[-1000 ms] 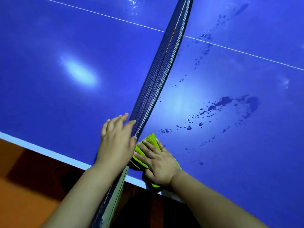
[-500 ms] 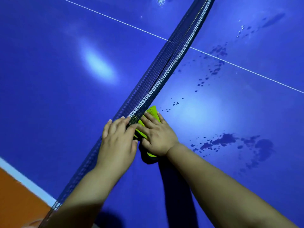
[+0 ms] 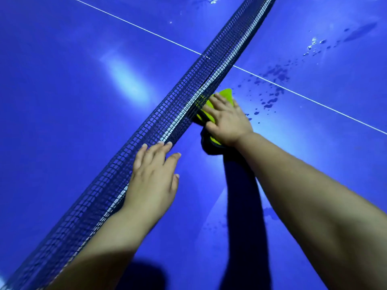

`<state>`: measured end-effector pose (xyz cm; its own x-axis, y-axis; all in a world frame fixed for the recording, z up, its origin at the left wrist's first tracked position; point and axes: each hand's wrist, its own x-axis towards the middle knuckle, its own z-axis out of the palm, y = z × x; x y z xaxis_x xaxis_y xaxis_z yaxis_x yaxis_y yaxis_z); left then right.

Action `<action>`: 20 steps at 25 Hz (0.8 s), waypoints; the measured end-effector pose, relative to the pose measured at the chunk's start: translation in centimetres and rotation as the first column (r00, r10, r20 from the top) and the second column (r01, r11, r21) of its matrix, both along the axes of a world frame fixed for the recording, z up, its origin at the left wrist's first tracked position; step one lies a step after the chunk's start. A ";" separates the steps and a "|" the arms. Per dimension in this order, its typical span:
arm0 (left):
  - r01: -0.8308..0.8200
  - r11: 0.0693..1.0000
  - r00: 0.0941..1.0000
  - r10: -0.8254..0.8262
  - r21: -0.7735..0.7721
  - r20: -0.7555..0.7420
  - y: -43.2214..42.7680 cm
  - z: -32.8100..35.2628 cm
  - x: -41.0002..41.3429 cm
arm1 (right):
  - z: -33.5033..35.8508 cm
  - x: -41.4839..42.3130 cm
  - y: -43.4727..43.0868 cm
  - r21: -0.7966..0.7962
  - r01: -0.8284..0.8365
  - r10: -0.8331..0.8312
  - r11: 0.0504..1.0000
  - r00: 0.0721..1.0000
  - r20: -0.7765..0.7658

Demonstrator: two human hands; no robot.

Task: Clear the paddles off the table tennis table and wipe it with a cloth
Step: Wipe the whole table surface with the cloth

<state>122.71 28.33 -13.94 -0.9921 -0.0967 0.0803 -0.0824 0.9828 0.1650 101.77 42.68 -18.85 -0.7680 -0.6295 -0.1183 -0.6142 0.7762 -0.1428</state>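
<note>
The right hand has slid the green cloth farther along the net, pressing it flat-fingered onto the tabletop, left hand open against the net; the cloth looks soft and limp, best held under the palm.

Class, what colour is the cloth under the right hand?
Bright yellow-green cloth with a dark edge, seen in the head view, under the right hand.
</note>
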 end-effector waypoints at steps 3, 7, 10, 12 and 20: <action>-0.001 1.000 1.000 0.001 -0.012 -0.011 1.1 -0.5 0.1 | 0.1 -3.9 1.4 -0.022 0.075 -0.074 0.997 0.996 0.041; -0.023 0.999 1.000 0.022 -0.032 -0.014 2.0 -0.1 2.0 | 0.6 -5.2 3.9 -0.026 0.334 -0.333 0.942 0.942 0.040; -0.030 0.999 1.000 0.030 -0.026 -0.008 2.3 0.1 3.3 | 0.5 -3.6 5.8 -0.037 0.508 -0.506 0.860 0.860 0.064; -0.033 0.999 0.999 0.033 -0.014 -0.006 2.3 0.7 5.4 | 0.8 -0.7 6.4 -0.033 0.510 -0.507 0.859 0.859 0.076; -0.078 0.995 0.997 0.077 0.057 0.006 -1.0 1.7 16.1 | 1.6 15.4 3.7 0.044 0.347 -0.348 0.937 0.937 0.032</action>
<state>138.78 27.29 -12.24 -0.9817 -0.1777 0.0684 -0.1588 0.9623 0.2207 117.16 46.36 -17.25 -0.9324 -0.3185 -0.1707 -0.2996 0.9455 -0.1279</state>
